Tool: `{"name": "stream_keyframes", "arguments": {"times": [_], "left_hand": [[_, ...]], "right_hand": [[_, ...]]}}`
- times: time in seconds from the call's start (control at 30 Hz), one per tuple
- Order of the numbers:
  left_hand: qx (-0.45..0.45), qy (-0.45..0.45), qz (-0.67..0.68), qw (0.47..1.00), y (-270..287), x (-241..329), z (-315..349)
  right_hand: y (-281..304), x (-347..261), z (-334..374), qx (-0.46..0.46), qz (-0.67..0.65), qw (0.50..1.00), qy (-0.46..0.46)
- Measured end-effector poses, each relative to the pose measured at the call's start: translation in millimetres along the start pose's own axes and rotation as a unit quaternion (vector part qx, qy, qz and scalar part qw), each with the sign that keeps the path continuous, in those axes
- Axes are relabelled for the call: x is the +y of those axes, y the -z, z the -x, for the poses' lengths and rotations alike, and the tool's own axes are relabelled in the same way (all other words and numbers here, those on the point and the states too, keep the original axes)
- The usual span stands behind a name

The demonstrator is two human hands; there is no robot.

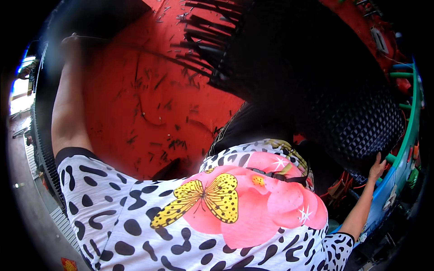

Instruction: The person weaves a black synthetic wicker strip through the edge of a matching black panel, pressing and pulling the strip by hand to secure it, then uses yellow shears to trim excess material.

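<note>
A black woven piece (361, 113) of flat strips lies across my lap and reaches to the right. Loose strip ends (210, 38) fan out from its left edge. My right hand (376, 170) is at the lower right edge of the weave, a finger stretched up against it. Far out at the upper left, my left hand (70, 41) is closed in a pinch beside a blurred black shape (104, 16). A thin line runs rightward from its fingertips; what they grip is too blurred to tell.
Short black offcuts (156, 83) are scattered over the red surface (108, 104) in front of me. A green tubular frame (413, 104) and a blue panel (389, 189) stand at the right. Grey floor (29, 189) shows at the far left.
</note>
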State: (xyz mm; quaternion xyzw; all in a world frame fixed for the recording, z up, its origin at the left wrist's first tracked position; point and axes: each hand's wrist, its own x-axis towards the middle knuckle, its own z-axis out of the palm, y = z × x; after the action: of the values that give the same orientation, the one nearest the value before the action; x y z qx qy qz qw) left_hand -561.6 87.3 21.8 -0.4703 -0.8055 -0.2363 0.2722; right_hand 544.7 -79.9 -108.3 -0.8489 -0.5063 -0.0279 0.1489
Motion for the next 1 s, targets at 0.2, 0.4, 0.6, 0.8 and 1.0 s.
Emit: {"name": "stream_keyframes", "arguments": {"times": [0.2, 0.4, 0.6, 0.8, 1.0], "left_hand": [[-0.125, 0.331, 0.318, 0.88, -13.5, -13.6, 77.0], [-0.539, 0.494, 0.406, 0.549, 4.4, 97.5, 227.0], [-0.615, 0.326, 0.668, 0.266, 46.7, 228.2, 266.2], [-0.485, 0.291, 0.658, 0.497, 55.5, 248.6, 260.2], [-0.436, 0.15, 0.63, 0.624, 48.9, 239.5, 267.9]], "right_hand": [[2.8, 27.9, 6.2, -0.008, 0.019, 1.0, -0.009], [14.9, -1.6, 10.5, -0.096, -0.188, 0.976, -0.06], [34.5, -49.7, 11.6, -0.084, -0.377, 0.914, -0.128], [64.6, -84.3, 23.2, -0.115, -0.442, 0.883, -0.106], [64.1, -60.0, 65.3, 0.021, -0.45, 0.887, -0.102]]}}
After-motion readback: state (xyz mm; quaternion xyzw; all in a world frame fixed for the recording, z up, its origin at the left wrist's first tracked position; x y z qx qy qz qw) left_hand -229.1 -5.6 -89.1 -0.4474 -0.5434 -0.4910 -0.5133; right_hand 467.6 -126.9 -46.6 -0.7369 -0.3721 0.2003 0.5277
